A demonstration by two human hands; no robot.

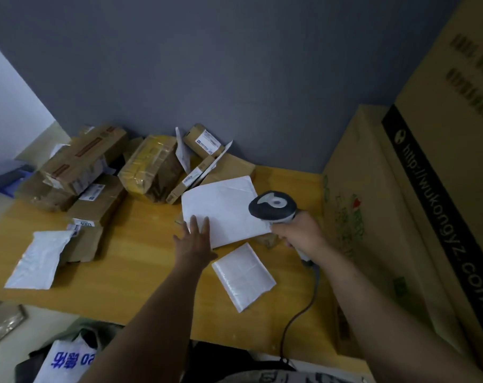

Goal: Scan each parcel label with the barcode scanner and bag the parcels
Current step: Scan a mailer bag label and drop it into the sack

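I log the left hand flat, fingers straight and spread, tips laid on the near left corner of the large white mailer on the table. Right hand curled tight round the grip of the barcode scanner; scanner head over the mailer's right edge. Small white mailer lies just nearer me than the large one. Cardboard parcels piled behind it, leftward.

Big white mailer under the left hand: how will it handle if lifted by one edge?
Probably floppy: the large white mailer shows creases and looks thin, so it may sag from one edge. Likely light for its size; no bulge shows. Its smooth skin may slide on the wooden table under the flat fingers of the left hand.
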